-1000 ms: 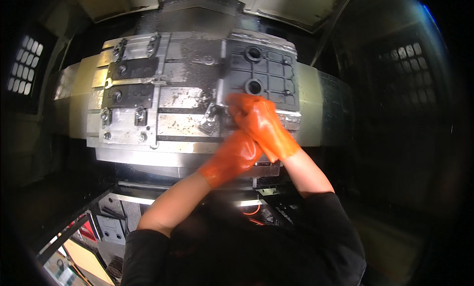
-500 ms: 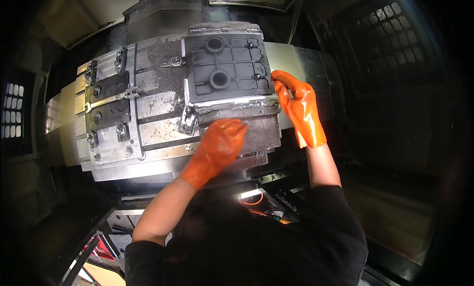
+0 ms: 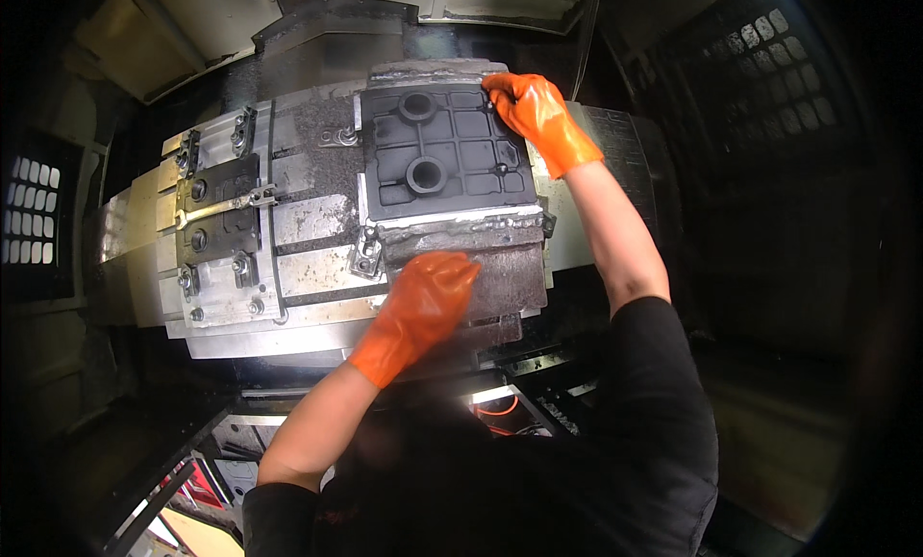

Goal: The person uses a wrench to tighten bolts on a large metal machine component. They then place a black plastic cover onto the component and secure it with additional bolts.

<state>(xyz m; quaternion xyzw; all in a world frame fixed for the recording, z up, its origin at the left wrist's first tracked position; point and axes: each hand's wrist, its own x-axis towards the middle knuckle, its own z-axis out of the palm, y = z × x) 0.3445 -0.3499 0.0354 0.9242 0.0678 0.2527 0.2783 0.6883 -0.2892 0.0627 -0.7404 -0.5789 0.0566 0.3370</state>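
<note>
A dark grey cast metal plate (image 3: 413,194), ribbed and with two raised round bosses, lies in a fixture on the machine table. My right hand (image 3: 540,120), in an orange rubber glove, reaches to the plate's far right corner. Its fingers are bent together at the edge there; whatever they may pinch is hidden. In the matching glove, my left hand (image 3: 428,299) is closed over the rough metal block (image 3: 505,273) at the near side of the plate. I cannot make out anything inside its curled fingers.
On the left, a combination wrench (image 3: 219,209) rests across a smaller dark casting (image 3: 231,177), with bolted clamps (image 3: 242,267) around it. Further clamps (image 3: 365,254) stand beside the large plate. Dark machine walls with lit grilles (image 3: 34,211) enclose both sides.
My right hand has moved away from me and left, from beside the plate's right edge to its far corner. The left hand stays closed at about the same place.
</note>
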